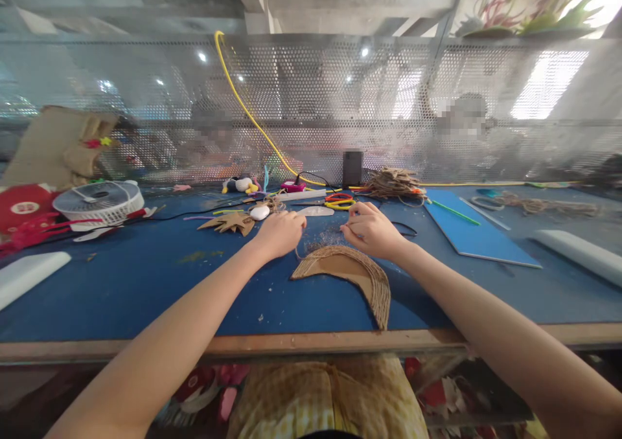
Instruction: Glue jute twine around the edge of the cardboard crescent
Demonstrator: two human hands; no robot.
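Risk: twine-trimmed cardboard crescent (pixel 343 265), lower ctr of frame, has its tip just beside front tbl edge (pixel 291 344); R forearm (pixel 454 293) bump cld knock it off. L hand (pixel 282 233), R hand (pixel 372 230) mid-frame: fingers bent, can't tell if gripping. Most room: blue tabletop (pixel 140 283), lower L of frame.

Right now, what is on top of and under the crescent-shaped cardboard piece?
Rows of twine line the outer curve of the cardboard piece; its inner part is bare. Anything directly under it is covered.
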